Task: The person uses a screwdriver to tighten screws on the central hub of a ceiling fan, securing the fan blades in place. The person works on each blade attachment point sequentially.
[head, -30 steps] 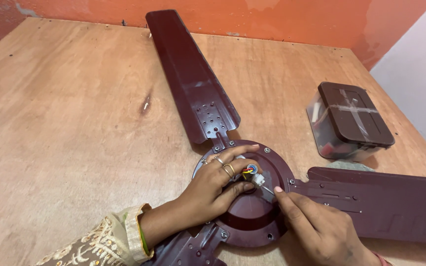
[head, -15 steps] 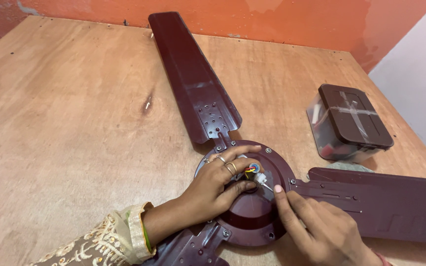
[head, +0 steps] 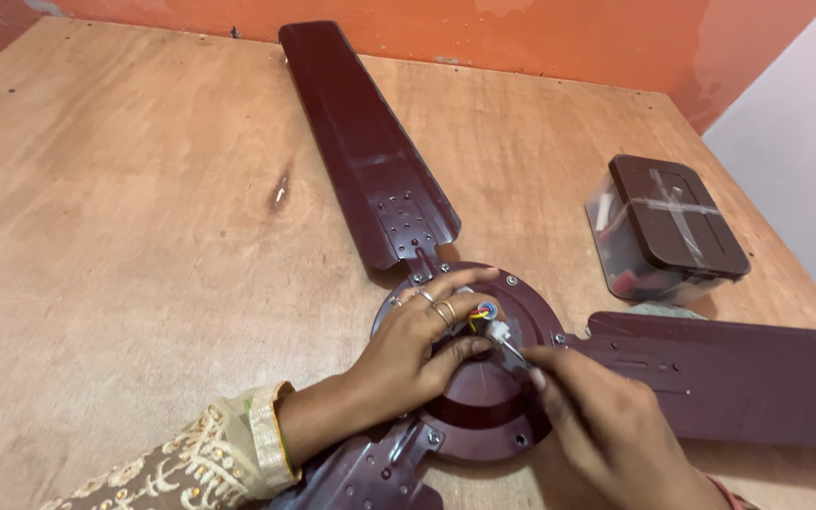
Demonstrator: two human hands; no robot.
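A dark maroon ceiling fan lies flat on a wooden board, its round motor hub [head: 484, 397] near the bottom middle. My left hand [head: 417, 345], with rings on two fingers, rests on the hub and steadies it beside the coloured wires [head: 485, 311] at the centre. My right hand [head: 606, 430] comes in from the lower right and pinches a small white connector with a thin metal tip [head: 502, 338] next to those wires. One blade [head: 361, 142] runs up and away; another blade [head: 739, 378] stretches off to the right.
A clear plastic box with a dark brown taped lid [head: 668, 231] stands at the right, just above the right blade. An orange wall [head: 521, 33] borders the far edge of the wooden board [head: 125, 236]. A third blade bracket [head: 370, 472] points to the bottom edge.
My right hand has shifted slightly down and right on the hub, still pinching the small white part. The left hand has stayed on the hub.
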